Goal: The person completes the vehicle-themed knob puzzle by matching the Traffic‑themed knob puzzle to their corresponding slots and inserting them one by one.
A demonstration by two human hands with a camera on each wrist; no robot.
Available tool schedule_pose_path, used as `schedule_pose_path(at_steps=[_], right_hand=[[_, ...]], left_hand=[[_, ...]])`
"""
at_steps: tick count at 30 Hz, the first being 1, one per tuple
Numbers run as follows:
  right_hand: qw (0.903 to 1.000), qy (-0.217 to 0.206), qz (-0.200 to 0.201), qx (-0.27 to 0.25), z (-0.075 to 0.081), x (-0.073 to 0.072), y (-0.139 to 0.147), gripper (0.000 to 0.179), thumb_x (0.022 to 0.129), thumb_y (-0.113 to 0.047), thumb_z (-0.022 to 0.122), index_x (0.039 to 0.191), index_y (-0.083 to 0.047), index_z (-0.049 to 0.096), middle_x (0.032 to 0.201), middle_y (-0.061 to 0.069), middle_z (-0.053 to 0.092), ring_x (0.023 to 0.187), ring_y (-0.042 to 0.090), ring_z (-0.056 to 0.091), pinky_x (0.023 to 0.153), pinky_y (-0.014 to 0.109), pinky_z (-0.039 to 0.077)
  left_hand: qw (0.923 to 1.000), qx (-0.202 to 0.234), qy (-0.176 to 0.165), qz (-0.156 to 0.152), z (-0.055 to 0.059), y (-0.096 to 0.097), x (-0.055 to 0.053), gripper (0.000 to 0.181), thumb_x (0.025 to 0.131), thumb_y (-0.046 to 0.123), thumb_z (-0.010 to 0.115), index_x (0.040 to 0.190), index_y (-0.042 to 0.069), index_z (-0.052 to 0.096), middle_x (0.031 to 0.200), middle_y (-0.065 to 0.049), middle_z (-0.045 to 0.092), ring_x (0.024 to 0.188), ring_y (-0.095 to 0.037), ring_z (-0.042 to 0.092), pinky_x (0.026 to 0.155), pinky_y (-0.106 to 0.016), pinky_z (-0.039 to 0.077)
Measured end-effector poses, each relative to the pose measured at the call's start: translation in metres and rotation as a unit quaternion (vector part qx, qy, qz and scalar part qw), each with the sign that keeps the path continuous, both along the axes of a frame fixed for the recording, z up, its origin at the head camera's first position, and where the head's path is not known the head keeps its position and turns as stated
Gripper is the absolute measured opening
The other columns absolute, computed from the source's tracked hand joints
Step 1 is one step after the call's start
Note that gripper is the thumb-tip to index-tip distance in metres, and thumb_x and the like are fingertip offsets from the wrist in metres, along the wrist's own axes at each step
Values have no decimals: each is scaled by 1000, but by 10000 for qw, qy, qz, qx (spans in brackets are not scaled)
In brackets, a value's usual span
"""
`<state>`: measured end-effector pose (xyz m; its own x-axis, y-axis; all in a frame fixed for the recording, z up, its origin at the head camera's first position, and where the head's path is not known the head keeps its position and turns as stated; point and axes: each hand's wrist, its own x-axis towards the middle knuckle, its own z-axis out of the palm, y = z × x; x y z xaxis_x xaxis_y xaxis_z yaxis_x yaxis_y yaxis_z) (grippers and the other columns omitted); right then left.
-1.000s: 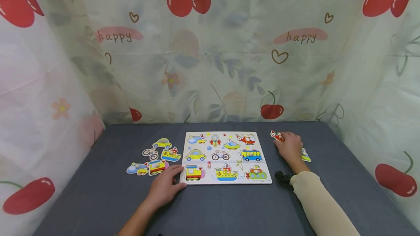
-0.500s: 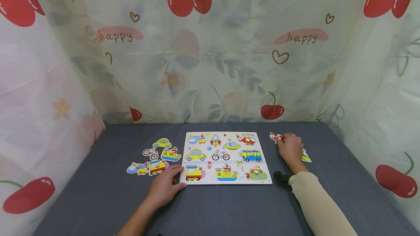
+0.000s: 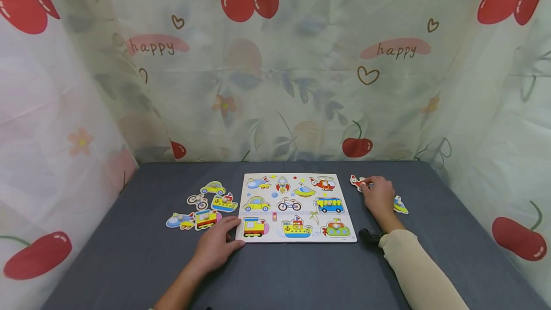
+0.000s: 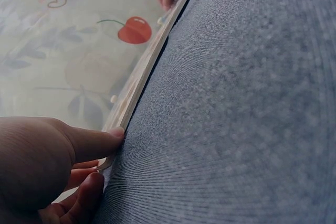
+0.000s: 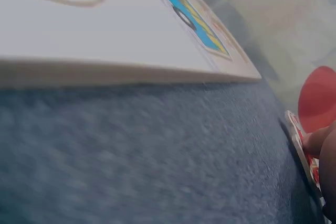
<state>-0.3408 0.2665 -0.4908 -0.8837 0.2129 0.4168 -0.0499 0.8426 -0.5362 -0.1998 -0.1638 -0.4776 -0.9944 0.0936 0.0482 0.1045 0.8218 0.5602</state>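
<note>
My left hand (image 3: pixel 216 244) holds the near left corner of a white puzzle board (image 3: pixel 297 241), thumb along the front edge and fingers at the left side. That grip also shows in the left wrist view, with the thumb (image 4: pixel 97 142) on the board's edge (image 4: pixel 137 85). Right of the board, my right hand (image 3: pixel 380 199) pinches a red helicopter puzzle piece (image 3: pixel 357 182); its tail sticks out left and the fingers cover much of the rest. In the right wrist view the helicopter piece lies low over the dark cloth. A flying saucer piece (image 3: pixel 400 204) lies beside the right hand.
Left of the board lie a car piece (image 3: pixel 213 188), a bicycle piece (image 3: pixel 197 202), a ship piece (image 3: pixel 224 202), a plane piece (image 3: pixel 180 221) and a train piece (image 3: pixel 206 219). A bus piece (image 3: pixel 329 204) and a submarine piece (image 3: pixel 336 227) sit in the board. A cherry-print curtain (image 3: pixel 275 109) stands behind.
My right hand has shifted slightly left and toward me, the helicopter piece moving with it toward the board. My left hand stays at the board's corner.
</note>
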Motion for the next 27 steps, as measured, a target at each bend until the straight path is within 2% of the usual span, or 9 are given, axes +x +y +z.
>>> schedule_pose_path(at_steps=[5,14,27], right_hand=[[9997,161,166,-42,-1,2,-7,16,87,-10,67,96,3,70,103,24,64,99,43,52,89,54,38],[9985,168,491,-175,-1,3,-23,16,88,-9,67,98,3,69,106,22,63,99,40,51,89,52,37],[9973,-182,685,-194,7,3,-43,19,92,-12,66,104,2,69,121,22,57,114,38,48,98,53,38]], left_hand=[[10000,-15,-17,-2,1,0,0,58,77,27,83,129,11,64,133,-5,56,84,-13,53,71,-32,44],[10000,-12,25,-7,1,1,0,57,77,26,83,128,11,64,133,-5,57,83,-13,53,71,-32,44],[10000,-20,21,-8,1,0,0,58,77,27,83,129,11,64,133,-5,57,83,-12,54,72,-32,44]])
